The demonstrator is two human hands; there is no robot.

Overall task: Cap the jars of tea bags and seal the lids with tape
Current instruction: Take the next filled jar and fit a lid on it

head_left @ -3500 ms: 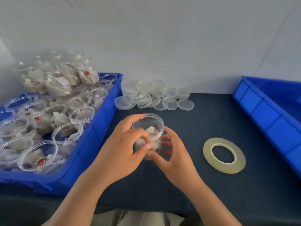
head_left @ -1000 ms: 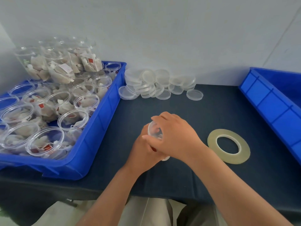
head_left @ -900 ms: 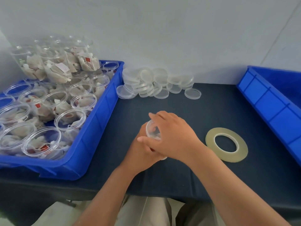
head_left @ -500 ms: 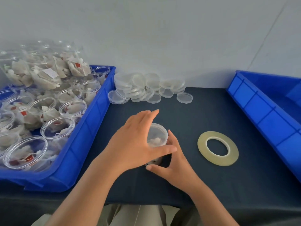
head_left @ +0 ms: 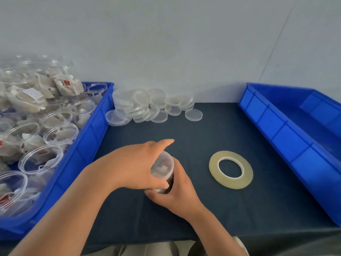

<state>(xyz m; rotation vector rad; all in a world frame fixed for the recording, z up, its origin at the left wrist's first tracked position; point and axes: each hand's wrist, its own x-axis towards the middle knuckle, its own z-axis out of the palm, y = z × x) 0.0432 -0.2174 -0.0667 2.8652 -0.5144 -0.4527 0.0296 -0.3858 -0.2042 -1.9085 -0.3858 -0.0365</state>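
A clear plastic jar of tea bags (head_left: pixel 162 166), its lid on top, stands on the dark table between both hands. My left hand (head_left: pixel 132 167) lies over its top and left side, thumb curled round the lid's near rim, index finger pointing away. My right hand (head_left: pixel 175 193) grips the jar's lower body from the near right. A flat roll of yellowish tape (head_left: pixel 230 169) lies on the table to the right of the jar, apart from both hands.
A blue bin (head_left: pixel 88 137) at the left holds several open jars of tea bags. A pile of clear lids (head_left: pixel 147 106) sits by the back wall. Another blue bin (head_left: pixel 295 137) lines the right side. The table's front edge is near my arms.
The hands uncrossed: my left hand came over the jar's top from the left, my right hand dropped to its near right side. The view shifted a little.
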